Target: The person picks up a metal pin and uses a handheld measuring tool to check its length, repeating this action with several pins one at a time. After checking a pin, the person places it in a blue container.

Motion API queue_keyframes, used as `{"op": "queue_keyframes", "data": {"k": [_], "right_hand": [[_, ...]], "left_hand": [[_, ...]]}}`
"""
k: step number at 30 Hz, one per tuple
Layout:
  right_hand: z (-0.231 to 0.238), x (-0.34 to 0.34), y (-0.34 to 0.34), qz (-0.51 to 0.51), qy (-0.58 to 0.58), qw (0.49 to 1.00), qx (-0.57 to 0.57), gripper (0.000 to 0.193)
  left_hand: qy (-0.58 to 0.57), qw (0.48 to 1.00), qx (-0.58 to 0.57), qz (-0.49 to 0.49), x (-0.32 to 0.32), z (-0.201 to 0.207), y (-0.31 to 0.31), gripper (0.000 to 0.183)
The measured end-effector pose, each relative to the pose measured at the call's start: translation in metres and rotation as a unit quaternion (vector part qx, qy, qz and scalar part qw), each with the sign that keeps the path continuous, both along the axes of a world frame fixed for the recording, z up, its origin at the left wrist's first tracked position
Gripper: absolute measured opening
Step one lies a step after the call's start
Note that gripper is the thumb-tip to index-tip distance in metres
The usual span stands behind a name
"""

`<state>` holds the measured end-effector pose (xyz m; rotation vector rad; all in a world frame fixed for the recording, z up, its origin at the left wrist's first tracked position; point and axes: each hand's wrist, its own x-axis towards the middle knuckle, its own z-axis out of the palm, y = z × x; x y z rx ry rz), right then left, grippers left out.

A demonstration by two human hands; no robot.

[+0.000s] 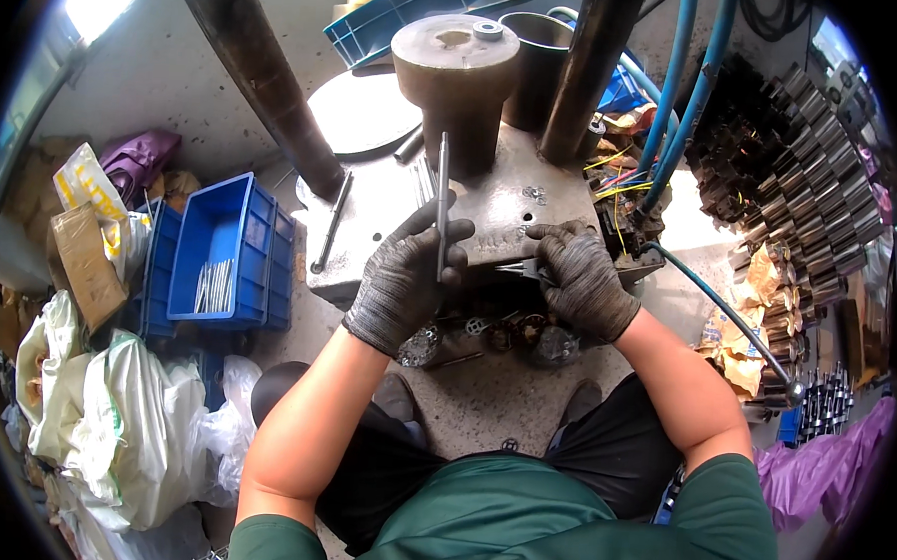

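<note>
My left hand point(406, 278), in a dark grey work glove, is closed around a slim metal rod point(443, 205) with a narrower top end. The rod stands nearly upright in front of the machine's metal base point(361, 226). My right hand point(584, 281), gloved the same way, is closed on a small tool with thin pointed metal jaws point(517, 269). The jaws point left toward the rod, apart from it; the rest of that tool is hidden in the glove. Several more thin rods point(425, 187) lie on the base behind my left hand, and another rod point(333, 220) lies further left.
A thick round metal column point(457, 90) rises from the base, flanked by two slanting dark posts point(262, 72) point(593, 71). Blue bins point(270, 242) at left hold several rods. Blue hoses point(682, 100), a ball-ended lever point(765, 359) and stacked metal cylinders point(824, 166) are at right.
</note>
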<state>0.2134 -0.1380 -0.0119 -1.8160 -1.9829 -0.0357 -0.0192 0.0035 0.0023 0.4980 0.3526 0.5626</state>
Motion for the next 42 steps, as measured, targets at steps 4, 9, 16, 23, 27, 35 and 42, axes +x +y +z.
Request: {"op": "queue_keyframes", "data": {"k": [4,9,16,23,27,35,42], "right_hand": [[-0.009,0.003,0.006,-0.008,-0.022,1.0,0.014,0.045],[-0.017,0.006,0.012,-0.011,-0.065,0.998,0.002,0.044],[-0.02,0.008,0.014,0.026,-0.044,0.996,0.068,0.021],[-0.018,0.016,0.019,-0.169,0.276,0.946,0.027,0.019],[-0.007,0.02,0.023,-0.128,0.494,0.859,0.046,0.019],[0.03,-0.015,0.006,-0.077,0.597,0.796,-0.067,0.019],[0.025,-0.003,-0.002,-0.106,0.71,0.68,-0.149,0.02]], "left_hand": [[0.004,1.0,0.015,0.003,-0.001,-0.004,0.003,0.05],[-0.028,0.999,0.025,0.008,-0.002,-0.007,0.006,0.051],[-0.007,1.0,-0.005,0.023,-0.005,-0.004,0.008,0.045],[0.081,0.991,0.1,0.024,0.006,-0.009,-0.01,0.031],[0.078,0.99,0.111,0.028,0.022,-0.001,-0.022,0.029],[0.258,0.917,0.301,-0.031,0.051,-0.004,-0.028,0.022],[0.257,0.869,0.421,-0.034,0.055,-0.008,-0.038,0.015]]}}
